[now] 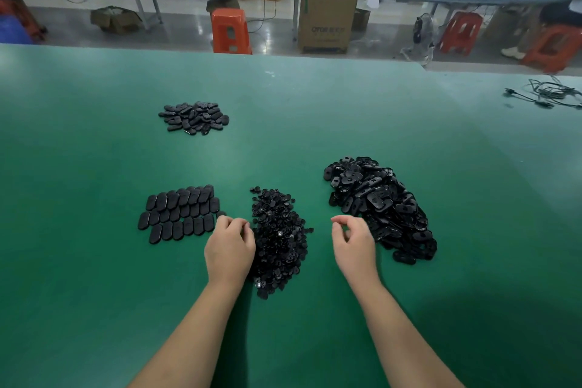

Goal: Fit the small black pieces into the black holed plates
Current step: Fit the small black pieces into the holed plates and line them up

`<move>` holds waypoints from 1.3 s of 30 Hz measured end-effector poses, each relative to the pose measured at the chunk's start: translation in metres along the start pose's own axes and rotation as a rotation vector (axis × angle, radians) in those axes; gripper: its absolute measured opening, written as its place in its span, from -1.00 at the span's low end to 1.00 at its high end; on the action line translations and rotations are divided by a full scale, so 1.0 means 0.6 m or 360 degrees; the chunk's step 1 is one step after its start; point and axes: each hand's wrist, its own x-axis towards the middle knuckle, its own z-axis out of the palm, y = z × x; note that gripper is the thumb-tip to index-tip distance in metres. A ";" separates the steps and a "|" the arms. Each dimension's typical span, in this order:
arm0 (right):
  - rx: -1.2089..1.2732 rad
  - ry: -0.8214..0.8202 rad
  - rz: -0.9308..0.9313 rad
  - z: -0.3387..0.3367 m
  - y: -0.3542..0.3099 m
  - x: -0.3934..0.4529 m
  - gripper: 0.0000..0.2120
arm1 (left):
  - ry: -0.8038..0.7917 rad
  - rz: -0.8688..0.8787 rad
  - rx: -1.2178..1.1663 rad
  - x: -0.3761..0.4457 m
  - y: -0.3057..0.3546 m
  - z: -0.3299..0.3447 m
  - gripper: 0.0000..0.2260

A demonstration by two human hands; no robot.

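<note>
Left hand (pixel 229 247): fingers curled downward at the left margin of the central heap of small black round plastic pieces (pixel 278 239); whether it pinches a piece cannot be told, since the fingertips are hidden. Right hand (pixel 354 238): thumb and forefinger drawn together in a loose ring, nothing visible between them, hovering between the central heap and the large loose heap of black oval holed plates (pixel 378 205) toward the right side of the green worktop (pixel 315 110). Left of the left hand, a tidy tiled batch of black oval plates (pixel 181 214) lies in rows; a smaller loose pile of similar plates (pixel 194 118) sits well apart toward the far edge. Judgement: step in hand is pick-up, one small piece and one plate per cycle. Next move likely calls for the right hand to take a plate, then align the piece with the hole and press it home.
</note>
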 end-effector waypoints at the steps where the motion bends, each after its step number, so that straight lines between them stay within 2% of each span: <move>1: -0.0121 0.0028 -0.0009 -0.011 0.000 0.009 -0.86 | 0.0007 -0.0021 0.0008 0.001 0.000 0.000 -0.89; 4: -0.0509 -0.0044 0.0019 -0.042 0.004 0.033 -0.73 | -0.0002 -0.0038 0.0036 0.001 0.001 0.001 -0.86; 7: -0.0843 -0.0222 0.0016 -0.057 0.007 0.041 -0.71 | 0.0007 -0.0032 0.0035 0.000 0.000 0.001 -0.83; 13: -0.0581 -0.0396 -0.0059 -0.042 0.012 0.037 -0.79 | 0.0009 -0.0035 0.0042 0.000 0.002 -0.002 -0.80; 15: -0.0571 -0.0353 -0.0098 -0.037 0.009 0.037 -0.79 | -0.0007 -0.0048 0.0038 0.001 0.001 -0.002 -0.81; 17: -0.0695 -0.0311 -0.0120 -0.035 0.007 0.038 -0.74 | -0.0019 -0.0060 0.0023 0.001 0.000 -0.003 -0.83; 21: -0.1052 -0.0490 -0.0073 -0.029 0.003 0.040 -0.52 | -0.0029 -0.0076 -0.0008 0.002 -0.001 -0.001 -0.87; 29: -0.1192 -0.0508 -0.0146 -0.021 -0.014 0.058 -0.75 | -0.0048 -0.0081 0.0017 0.003 -0.002 0.000 -0.87; 39: -0.1003 -0.0670 0.0115 -0.032 -0.023 0.067 -0.63 | -0.0037 -0.0063 0.0067 0.004 -0.003 0.002 -0.83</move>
